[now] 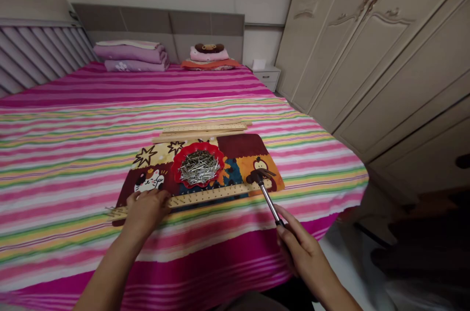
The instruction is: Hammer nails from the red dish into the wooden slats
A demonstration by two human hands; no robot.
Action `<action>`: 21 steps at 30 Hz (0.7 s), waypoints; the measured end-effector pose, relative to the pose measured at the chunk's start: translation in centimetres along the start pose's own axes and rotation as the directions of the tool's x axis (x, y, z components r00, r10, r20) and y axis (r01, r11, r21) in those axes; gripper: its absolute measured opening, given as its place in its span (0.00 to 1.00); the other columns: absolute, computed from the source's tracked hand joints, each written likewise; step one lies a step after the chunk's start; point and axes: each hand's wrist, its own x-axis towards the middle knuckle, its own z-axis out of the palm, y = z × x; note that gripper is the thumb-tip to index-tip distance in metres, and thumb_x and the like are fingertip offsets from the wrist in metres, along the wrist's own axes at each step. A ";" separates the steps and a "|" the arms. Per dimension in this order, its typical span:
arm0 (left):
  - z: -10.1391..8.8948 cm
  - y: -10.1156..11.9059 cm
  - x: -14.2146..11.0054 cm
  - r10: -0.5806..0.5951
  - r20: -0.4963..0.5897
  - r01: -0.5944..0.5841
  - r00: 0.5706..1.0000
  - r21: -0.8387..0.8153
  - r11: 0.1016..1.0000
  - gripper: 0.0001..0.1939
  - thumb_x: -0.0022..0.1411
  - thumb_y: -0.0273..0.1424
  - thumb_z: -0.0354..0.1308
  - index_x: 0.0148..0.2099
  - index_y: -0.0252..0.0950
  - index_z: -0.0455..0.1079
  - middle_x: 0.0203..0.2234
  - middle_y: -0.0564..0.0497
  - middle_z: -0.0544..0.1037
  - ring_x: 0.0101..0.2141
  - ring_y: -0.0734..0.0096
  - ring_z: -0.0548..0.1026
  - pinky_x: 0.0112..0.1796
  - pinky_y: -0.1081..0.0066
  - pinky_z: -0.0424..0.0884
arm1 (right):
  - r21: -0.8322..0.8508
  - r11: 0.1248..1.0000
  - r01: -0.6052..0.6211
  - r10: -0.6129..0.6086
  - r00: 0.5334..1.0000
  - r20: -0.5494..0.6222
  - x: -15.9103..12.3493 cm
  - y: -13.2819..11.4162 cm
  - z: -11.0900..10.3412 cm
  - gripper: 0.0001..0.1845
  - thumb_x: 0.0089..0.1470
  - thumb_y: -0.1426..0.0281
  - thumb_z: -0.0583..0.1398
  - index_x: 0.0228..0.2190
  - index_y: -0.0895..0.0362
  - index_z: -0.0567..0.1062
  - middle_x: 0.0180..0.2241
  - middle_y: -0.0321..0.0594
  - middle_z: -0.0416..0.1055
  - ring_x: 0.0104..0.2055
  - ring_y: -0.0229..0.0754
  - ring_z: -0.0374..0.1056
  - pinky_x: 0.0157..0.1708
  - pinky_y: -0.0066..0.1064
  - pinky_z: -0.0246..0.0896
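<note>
Nail-studded strip (216,194) in the head view, lying along the near edge of the mat (245,146)! Left hand (147,208) over its left part, grip hidden; right hand (304,252), fingers wrapped round the hammer (269,201).

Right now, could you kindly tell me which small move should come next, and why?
I'd probably have the right hand bring the hammer leftward along the wooden strip: its head is by the strip's right end, while thin nails stick up beside the left hand, which is on the strip.
</note>
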 end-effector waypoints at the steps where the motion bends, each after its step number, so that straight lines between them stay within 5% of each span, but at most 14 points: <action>1: 0.0 -0.7 0.0 -0.002 0.009 0.002 1.000 0.009 1.000 0.15 0.52 0.31 0.52 0.41 0.42 0.75 0.40 0.46 0.79 0.45 0.54 0.72 0.49 0.54 0.56 | -0.018 1.000 0.013 -0.013 1.000 0.003 0.1 0.0 -0.1 0.31 0.52 0.55 0.57 0.56 0.53 0.68 0.23 0.33 0.67 0.25 0.36 0.62 0.27 0.24 0.59; 6: -1.8 -2.2 1.0 -0.047 -0.012 0.046 0.999 -0.111 0.993 0.23 0.50 0.29 0.51 0.48 0.43 0.72 0.49 0.49 0.75 0.47 0.56 0.72 0.45 0.62 0.63 | -0.038 0.999 0.035 -0.035 0.999 0.007 0.5 0.0 -0.1 0.30 0.53 0.56 0.58 0.55 0.53 0.69 0.26 0.34 0.70 0.27 0.36 0.64 0.31 0.25 0.61; 11: -4.2 2.0 3.1 0.017 -0.025 -0.023 1.000 -0.299 0.954 0.17 0.53 0.30 0.48 0.43 0.43 0.74 0.42 0.52 0.79 0.44 0.64 0.74 0.42 0.68 0.65 | 0.002 1.000 0.003 -0.003 1.000 0.004 0.3 -0.1 0.1 0.30 0.53 0.56 0.58 0.56 0.52 0.68 0.24 0.34 0.70 0.26 0.36 0.64 0.27 0.24 0.60; 16: -3.4 6.4 5.4 -0.055 -0.069 0.041 0.996 -0.186 0.982 0.15 0.55 0.34 0.49 0.39 0.41 0.76 0.40 0.46 0.79 0.43 0.58 0.74 0.41 0.62 0.62 | 0.027 0.999 0.026 -0.025 1.000 -0.012 0.2 0.0 -0.3 0.30 0.51 0.54 0.59 0.54 0.51 0.70 0.35 0.39 0.75 0.36 0.41 0.69 0.35 0.26 0.64; 21: -2.2 7.1 6.4 -0.026 -0.046 0.020 0.999 -0.129 0.991 0.12 0.54 0.32 0.50 0.34 0.40 0.76 0.36 0.44 0.80 0.41 0.56 0.74 0.41 0.59 0.59 | 0.032 0.999 -0.032 0.032 0.999 0.017 0.3 0.5 -0.7 0.31 0.53 0.54 0.58 0.56 0.51 0.67 0.32 0.36 0.75 0.32 0.39 0.69 0.35 0.26 0.64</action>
